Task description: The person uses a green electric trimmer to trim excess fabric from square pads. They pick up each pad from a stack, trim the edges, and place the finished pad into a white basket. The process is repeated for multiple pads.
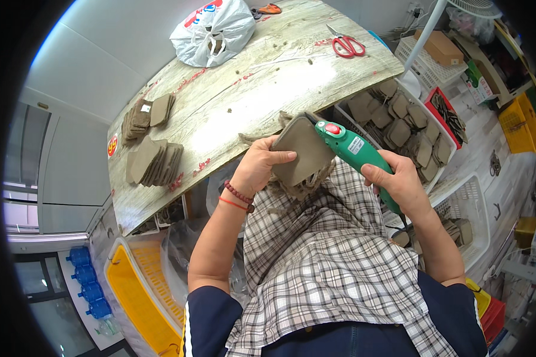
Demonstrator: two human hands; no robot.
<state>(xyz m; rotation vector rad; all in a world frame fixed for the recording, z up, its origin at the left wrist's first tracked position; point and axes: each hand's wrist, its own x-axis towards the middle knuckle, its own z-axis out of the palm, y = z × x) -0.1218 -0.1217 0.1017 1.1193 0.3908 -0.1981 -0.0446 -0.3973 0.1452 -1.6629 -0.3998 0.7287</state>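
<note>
Between the thumb and fingers of my left hand (261,163) is a brown fabric pad (304,152) with rounded corners, held up over my lap. My right hand (399,184) grips a green electric cutter (354,149) with a red button. Its dark head meets the pad's upper right corner. Frayed brown trimmings (304,189) hang below the pad, above my checked apron (333,268). Whether the trimmings are still joined to the pad I cannot tell.
Stacks of similar pads (155,162) stand on the table (274,83) at left. Red-handled scissors (347,46) and a white plastic bag (213,33) lie farther back. A crate of pads (402,119) is to the right, a yellow basket (143,297) at lower left.
</note>
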